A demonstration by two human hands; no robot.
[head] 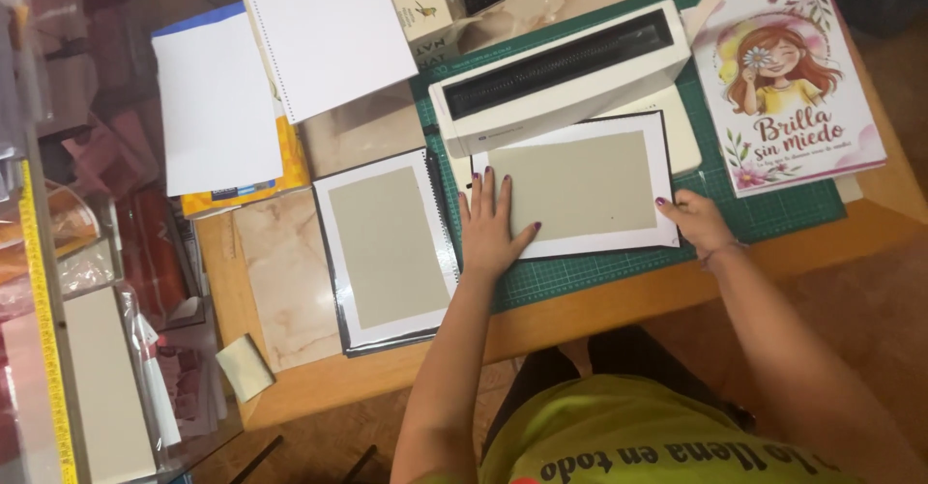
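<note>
A: Count, near side first?

B: Two hands, two grey-board covers. Left hand (491, 225) lies flat, fingers spread, pressing the left end of the cover sheet (578, 186), a grey board panel with a white border. Right hand (698, 221) grips that sheet's lower right corner, fingers curled at its edge. The sheet sits between the hands on the green cutting mat (773, 208).

A: Second cover?

B: Second cover (389, 247), same grey-on-white build, lies just left of the left hand, partly off the mat on the wooden table (619, 300). A small pale yellow pad (244, 368) sits near the table's front left corner.

A: Further back?

B: One white binding machine (561, 73) with a dark slot; the held sheet's far edge is touching it or tucked under, can't tell which. One illustrated book (788, 83) on the right: rectangular, pink-white cover with a cartoon girl. Far left: one white spiral-bound pad (324, 29), one plain white sheet (213, 97) over a yellow-and-blue package (253, 192). One cream box (420, 0) at top centre.
</note>
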